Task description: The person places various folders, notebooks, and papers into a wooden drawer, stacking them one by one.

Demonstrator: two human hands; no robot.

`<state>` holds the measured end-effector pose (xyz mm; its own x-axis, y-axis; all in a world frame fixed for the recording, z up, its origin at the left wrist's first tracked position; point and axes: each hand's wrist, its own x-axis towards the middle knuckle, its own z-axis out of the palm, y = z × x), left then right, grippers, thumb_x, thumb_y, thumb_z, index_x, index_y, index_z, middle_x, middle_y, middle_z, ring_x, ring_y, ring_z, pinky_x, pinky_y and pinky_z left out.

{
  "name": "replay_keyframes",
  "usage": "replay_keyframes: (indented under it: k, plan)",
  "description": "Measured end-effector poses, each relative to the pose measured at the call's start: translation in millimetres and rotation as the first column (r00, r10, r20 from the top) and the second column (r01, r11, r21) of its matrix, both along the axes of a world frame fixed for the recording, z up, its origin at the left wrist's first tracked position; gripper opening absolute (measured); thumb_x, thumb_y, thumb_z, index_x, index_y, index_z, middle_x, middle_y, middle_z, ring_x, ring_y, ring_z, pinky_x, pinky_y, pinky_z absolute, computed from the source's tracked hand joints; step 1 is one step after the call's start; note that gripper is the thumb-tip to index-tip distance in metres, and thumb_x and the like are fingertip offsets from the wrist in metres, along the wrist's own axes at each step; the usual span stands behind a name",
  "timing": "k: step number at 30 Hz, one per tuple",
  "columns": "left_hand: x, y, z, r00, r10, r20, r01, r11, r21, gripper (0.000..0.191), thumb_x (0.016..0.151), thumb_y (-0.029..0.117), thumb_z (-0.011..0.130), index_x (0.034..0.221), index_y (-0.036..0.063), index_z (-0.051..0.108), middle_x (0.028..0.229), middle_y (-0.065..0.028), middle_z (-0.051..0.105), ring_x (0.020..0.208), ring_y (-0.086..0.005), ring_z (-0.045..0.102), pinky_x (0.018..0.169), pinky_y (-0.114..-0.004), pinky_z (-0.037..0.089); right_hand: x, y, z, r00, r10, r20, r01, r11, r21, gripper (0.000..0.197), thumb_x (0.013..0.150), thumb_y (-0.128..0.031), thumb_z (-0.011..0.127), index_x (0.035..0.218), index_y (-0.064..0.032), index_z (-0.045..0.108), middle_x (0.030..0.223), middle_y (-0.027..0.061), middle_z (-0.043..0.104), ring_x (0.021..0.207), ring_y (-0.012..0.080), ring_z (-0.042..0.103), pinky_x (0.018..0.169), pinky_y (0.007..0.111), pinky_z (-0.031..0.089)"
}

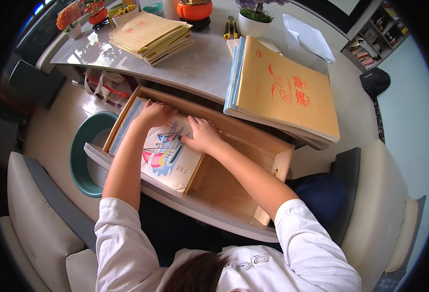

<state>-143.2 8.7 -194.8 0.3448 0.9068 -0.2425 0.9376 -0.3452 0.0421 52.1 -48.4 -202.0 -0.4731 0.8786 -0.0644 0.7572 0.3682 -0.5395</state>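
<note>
A wooden drawer (232,179) is pulled out from the table in front of me. In its left part lies a stack of exercise books; the top book (163,149) has a white cover with colourful sailing boats. Farther left, a blue-edged book or pile (126,127) rests against the drawer's side. My left hand (156,115) lies over the far left of the stack, fingers bent down at its far edge. My right hand (201,135) rests at the stack's right side, thumb on the boat cover. Whether either hand grips the books is unclear.
On the grey table (199,65) are a tall pile of tan-covered books (287,87), a pile of paper-covered notebooks (148,34), a yellow-black utility knife (231,28), a white flowerpot (254,23) and loose papers (307,36). A green basin (81,157) stands left of the drawer.
</note>
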Motion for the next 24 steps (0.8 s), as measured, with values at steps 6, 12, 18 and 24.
replay_keyframes:
  k: [6,12,18,24]
  plan:
    - [10.1,11.5,11.8,1.000,0.011,-0.007,-0.012,0.996,-0.086,0.037,0.089,0.038,0.037,0.108,0.0168,0.060,0.109,-0.0078,0.059,0.104,-0.0276,0.052,0.093,-0.044,0.035,-5.1,19.8,4.9,0.992,-0.120,0.036,0.123,0.986,-0.109,0.065,0.073,-0.046,0.060,0.113,0.0051,0.049,0.107,0.0233,0.056,0.103,0.0361,0.052,0.092,0.040,0.040]
    - [4.1,5.5,9.2,0.988,-0.041,0.147,0.049,0.998,-0.047,0.036,0.088,0.038,0.039,0.103,0.0155,0.063,0.106,-0.0094,0.061,0.103,-0.0280,0.053,0.091,-0.042,0.037,-2.7,12.9,-12.8,0.992,-0.123,0.027,0.122,0.992,0.029,0.050,0.073,-0.040,0.059,0.104,-0.0011,0.052,0.101,0.0199,0.059,0.096,0.0347,0.056,0.085,0.043,0.043]
    - [4.0,5.5,13.4,0.997,0.060,-0.053,-0.063,0.997,-0.044,0.042,0.089,0.044,0.034,0.108,0.0182,0.061,0.112,-0.0032,0.058,0.114,-0.0238,0.047,0.102,-0.051,0.021,-1.3,5.4,-7.6,0.986,-0.161,-0.041,0.164,0.982,0.088,0.051,0.075,-0.040,0.057,0.110,-0.0030,0.050,0.103,0.0186,0.059,0.100,0.0334,0.054,0.089,0.041,0.040]
    - [3.5,-3.5,4.3,0.998,0.043,-0.053,-0.038,0.996,0.084,0.039,0.090,0.040,0.035,0.103,0.0148,0.062,0.106,-0.0052,0.060,0.109,-0.0244,0.049,0.098,-0.051,0.025,-4.3,-2.4,-11.9,0.994,-0.104,0.035,0.100,0.990,0.101,0.061,0.080,-0.037,0.054,0.124,0.0012,0.038,0.122,0.0192,0.047,0.115,0.0315,0.043,0.098,0.040,0.032]
